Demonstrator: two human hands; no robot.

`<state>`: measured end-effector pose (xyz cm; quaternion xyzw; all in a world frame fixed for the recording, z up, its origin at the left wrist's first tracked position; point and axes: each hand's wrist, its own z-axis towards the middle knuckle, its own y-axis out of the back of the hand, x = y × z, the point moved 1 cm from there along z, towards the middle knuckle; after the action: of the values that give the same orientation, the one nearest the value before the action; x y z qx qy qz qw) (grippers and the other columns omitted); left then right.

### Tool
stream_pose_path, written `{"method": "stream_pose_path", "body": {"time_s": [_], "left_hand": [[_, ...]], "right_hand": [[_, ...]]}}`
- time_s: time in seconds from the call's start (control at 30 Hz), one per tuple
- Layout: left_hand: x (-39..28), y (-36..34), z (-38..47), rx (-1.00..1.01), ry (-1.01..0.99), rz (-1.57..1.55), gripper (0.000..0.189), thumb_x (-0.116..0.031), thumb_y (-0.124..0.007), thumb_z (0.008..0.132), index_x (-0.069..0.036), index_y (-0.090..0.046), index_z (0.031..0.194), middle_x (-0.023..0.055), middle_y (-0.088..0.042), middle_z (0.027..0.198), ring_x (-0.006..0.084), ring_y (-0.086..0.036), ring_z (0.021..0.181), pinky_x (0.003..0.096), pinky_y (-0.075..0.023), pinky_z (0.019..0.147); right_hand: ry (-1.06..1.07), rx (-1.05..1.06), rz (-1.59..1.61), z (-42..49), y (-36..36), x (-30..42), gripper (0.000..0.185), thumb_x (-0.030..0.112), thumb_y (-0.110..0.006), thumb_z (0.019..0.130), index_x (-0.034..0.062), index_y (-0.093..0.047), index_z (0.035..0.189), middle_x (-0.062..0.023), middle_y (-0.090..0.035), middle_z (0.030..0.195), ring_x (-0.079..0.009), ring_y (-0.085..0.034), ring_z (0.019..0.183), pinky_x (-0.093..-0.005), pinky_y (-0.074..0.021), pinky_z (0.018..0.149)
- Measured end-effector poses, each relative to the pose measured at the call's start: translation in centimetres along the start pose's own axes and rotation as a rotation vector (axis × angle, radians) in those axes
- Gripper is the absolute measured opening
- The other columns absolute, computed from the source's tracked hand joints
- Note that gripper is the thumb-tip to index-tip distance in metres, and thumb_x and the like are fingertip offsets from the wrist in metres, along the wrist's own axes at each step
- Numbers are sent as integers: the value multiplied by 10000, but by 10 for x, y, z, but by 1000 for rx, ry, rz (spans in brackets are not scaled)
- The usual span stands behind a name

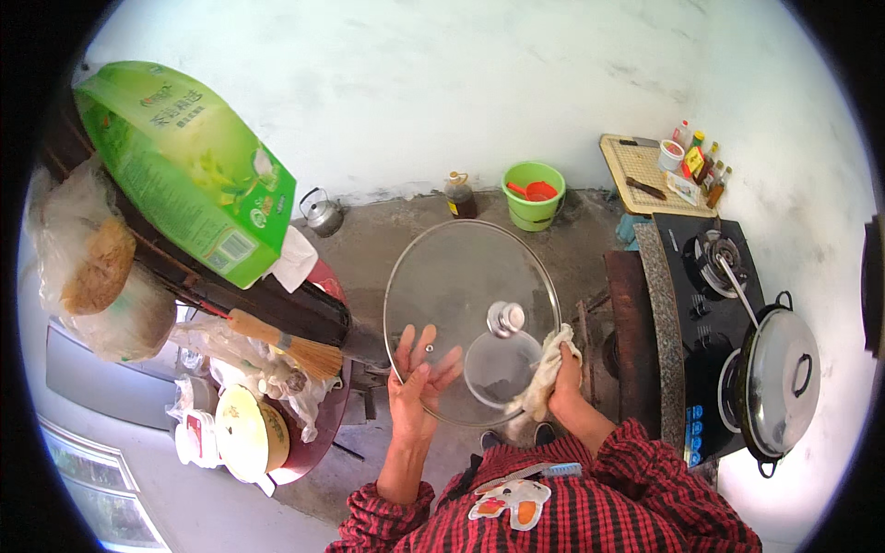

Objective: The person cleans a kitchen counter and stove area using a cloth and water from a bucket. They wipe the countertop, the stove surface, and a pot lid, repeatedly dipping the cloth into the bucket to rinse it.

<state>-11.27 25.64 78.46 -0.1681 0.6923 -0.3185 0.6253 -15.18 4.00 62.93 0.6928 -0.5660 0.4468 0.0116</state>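
Note:
A large round glass pot lid [449,276] with a metal rim and a silver knob is held up before me. My left hand [420,390] grips its lower left rim, thumb on the near face and fingers spread behind the glass, where they show through. My right hand [568,380] holds a cream-coloured cloth [550,370] against the lower right rim. Part of the right hand's fingers is hidden by the cloth. The knob [506,319] is right of the lid's middle, and a round see-through patch shows below it.
At right, a lidded wok [785,383] sits on a black gas stove [705,276]; a board [636,166] with a knife and bottles stands beyond. A green bucket [531,221], an oil jug [460,200] and a kettle [323,216] are on the floor. At left is a cluttered round table [325,422].

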Motion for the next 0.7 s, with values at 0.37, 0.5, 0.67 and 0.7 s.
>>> {"method": "stream_pose_path", "body": {"time_s": [0.37, 0.5, 0.67, 0.7], "left_hand": [[0, -13, 7, 160, 126, -86, 721, -413, -561, 867, -204, -190, 1449, 167, -373, 1403, 516, -475, 1129, 595, -467, 859], [-11, 23, 5, 295, 458, -264, 759, -539, -507, 854, -224, -169, 1456, 266, -367, 1370, 546, -488, 1088, 615, -484, 804], [4, 2, -4, 267, 438, -29, 794, -199, -554, 818, -237, -104, 1471, 289, -381, 1348, 515, -518, 1075, 573, -517, 786], [5, 0, -7, 226, 428, -38, 811, -166, -550, 803, -236, -98, 1473, 286, -376, 1353, 506, -519, 1079, 565, -512, 803]], "right_hand": [[93, 172, -61, 59, 6, 27, 345, 361, -569, 858, 56, -592, 1019, -104, -612, 933, -223, -617, 825, -350, -509, 742], [148, 386, -445, 60, -37, 118, 343, 249, -649, 822, -27, -616, 1022, -76, -644, 827, -152, -627, 650, -259, -496, 582], [466, 316, -854, 73, -54, 134, 374, 294, -619, 835, -40, -637, 1002, -118, -663, 796, -185, -635, 711, -327, -484, 641], [630, 218, -1019, 60, -58, 127, 431, 366, -587, 853, -42, -628, 983, -176, -663, 836, -260, -641, 764, -379, -471, 695]]}}
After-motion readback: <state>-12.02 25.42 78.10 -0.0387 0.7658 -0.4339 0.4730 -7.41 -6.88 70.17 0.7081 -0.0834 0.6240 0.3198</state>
